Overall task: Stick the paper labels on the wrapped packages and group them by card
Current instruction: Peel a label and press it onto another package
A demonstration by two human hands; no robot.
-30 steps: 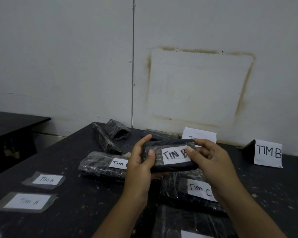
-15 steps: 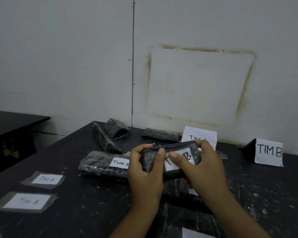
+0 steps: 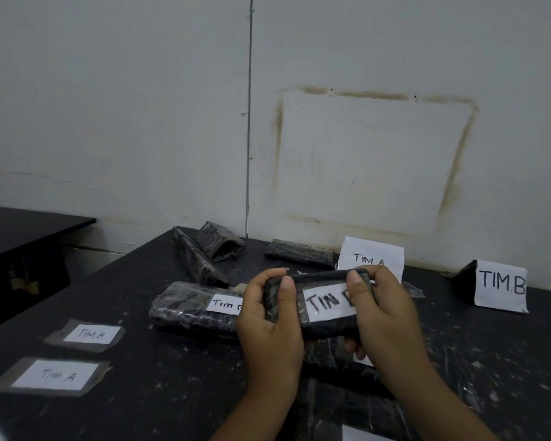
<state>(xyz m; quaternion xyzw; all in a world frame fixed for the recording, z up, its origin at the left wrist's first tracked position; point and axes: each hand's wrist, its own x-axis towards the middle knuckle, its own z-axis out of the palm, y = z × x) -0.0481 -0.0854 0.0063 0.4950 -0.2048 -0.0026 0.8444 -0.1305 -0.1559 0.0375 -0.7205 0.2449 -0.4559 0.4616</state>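
Both grips are closed round one wrapped package [image 3: 328, 329], held just above the bench [image 3: 172, 393]. The left grip [image 3: 269, 319] curls round its left end with the thumb on the front face. The right grip [image 3: 385, 316] curls round the right end, its thumb covering the last letter of the paper label [image 3: 326, 302], which reads "TIN" up to there.

Half a second ago both thumbs lay close together over the middle of that label; now they sit apart at its ends and the label lies flat and legible. A second ago its last letter showed as B. I judge that the sticking is done for this package and what remains is to set it by its card.

More wrapped stock [image 3: 328, 354] lies on the bench under the hands. Just left of them lies a labelled package [image 3: 185, 308], the end of its writing hidden by the left grip. Three bare packages [image 3: 218, 241] wait at the back by the wall.

The TIM B card [image 3: 500, 284] stands at the wall well to the right, with nothing visibly grouped before it. The TIM A card [image 3: 371, 254] stands just behind the hands. Two loose TIM A labels [image 3: 56, 375] on tape lie at the near left, not yet used.
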